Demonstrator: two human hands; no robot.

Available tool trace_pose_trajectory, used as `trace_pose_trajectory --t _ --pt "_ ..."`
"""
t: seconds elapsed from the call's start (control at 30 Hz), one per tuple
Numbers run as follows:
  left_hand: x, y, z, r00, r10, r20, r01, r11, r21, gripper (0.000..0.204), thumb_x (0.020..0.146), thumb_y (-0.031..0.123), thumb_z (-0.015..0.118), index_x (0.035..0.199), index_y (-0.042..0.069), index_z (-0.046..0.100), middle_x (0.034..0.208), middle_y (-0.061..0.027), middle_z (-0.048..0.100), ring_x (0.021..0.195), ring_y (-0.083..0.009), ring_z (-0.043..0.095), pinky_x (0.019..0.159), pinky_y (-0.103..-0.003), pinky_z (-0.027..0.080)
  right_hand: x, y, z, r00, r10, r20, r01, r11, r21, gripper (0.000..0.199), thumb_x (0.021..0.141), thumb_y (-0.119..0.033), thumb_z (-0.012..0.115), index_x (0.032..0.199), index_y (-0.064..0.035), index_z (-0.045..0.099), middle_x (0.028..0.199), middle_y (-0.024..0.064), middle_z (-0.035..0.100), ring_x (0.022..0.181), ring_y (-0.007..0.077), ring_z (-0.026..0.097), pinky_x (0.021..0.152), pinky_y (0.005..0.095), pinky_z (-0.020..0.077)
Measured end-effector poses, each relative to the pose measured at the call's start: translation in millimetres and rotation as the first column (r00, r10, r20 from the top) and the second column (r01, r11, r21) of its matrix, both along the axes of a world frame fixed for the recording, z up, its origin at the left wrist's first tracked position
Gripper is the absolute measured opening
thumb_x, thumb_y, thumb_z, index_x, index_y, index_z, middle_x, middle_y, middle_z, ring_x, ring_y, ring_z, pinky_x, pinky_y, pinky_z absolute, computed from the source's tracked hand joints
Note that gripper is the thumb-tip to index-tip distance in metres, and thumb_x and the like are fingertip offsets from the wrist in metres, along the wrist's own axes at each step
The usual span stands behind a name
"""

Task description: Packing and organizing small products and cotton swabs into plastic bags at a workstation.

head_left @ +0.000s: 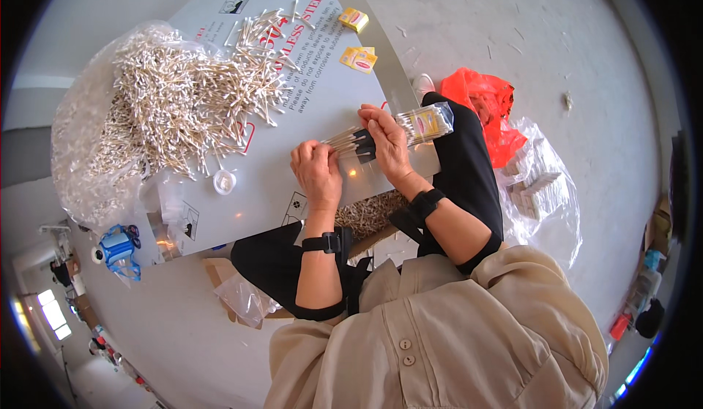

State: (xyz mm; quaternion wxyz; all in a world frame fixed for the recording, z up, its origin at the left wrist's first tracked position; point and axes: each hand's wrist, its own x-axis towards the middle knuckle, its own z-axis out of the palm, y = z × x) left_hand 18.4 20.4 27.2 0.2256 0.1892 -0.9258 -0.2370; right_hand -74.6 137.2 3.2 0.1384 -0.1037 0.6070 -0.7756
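A small bunch of cotton swabs (pixel 346 144) is gripped in the curled fingers of my left hand (pixel 317 173), their white tips fanning to the right. Close beside those tips is my right hand (pixel 389 145), its fingers bent and pressed together; what they hold, if anything, is hidden. A dark patch (pixel 364 147) shows under the swabs, too covered to identify. Just right of my right hand lies a clear packet of cotton swabs (pixel 426 123) with a yellow label, at the table's edge near my thigh.
A heap of loose swabs (pixel 172 94) spills from a clear bag across the grey table (pixel 271 178). Small yellow boxes (pixel 354 19), a round white-lidded tub (pixel 224 182) and a blue object (pixel 118 249) are also there. Red (pixel 480 105) and clear bags (pixel 538 189) stand to the right.
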Motion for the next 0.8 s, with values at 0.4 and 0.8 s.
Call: trace_pose_trajectory --t 0.4,0.8 --pt "14.2 8.4 12.4 0.977 -0.186 0.107 0.196 0.977 -0.083 0.02 0.072 -0.001 0.07 0.088 0.005 0.06 0.103 -0.006 0.057 0.103 -0.0298 0.051 0.088 -0.043 0.04 0.2 3.6 3.9 0.995 -0.004 0.097 0.013 0.996 -0.092 0.021 0.1 -0.009 0.049 0.114 0.0029 0.059 0.127 0.0106 0.057 0.113 0.0151 0.054 0.099 0.0275 0.0423" --pt "-7.8 -1.6 -6.0 0.99 -0.144 -0.011 0.144 0.99 0.007 0.041 0.078 -0.002 0.065 0.118 0.003 0.055 0.123 -0.0151 0.054 0.119 -0.0358 0.046 0.102 -0.046 0.038 12.5 -1.3 4.3 0.999 -0.026 -0.04 0.027 0.999 0.019 0.025 0.1 -0.009 0.048 0.12 0.0035 0.056 0.133 0.0128 0.052 0.12 0.0202 0.05 0.103 0.0297 0.0389"
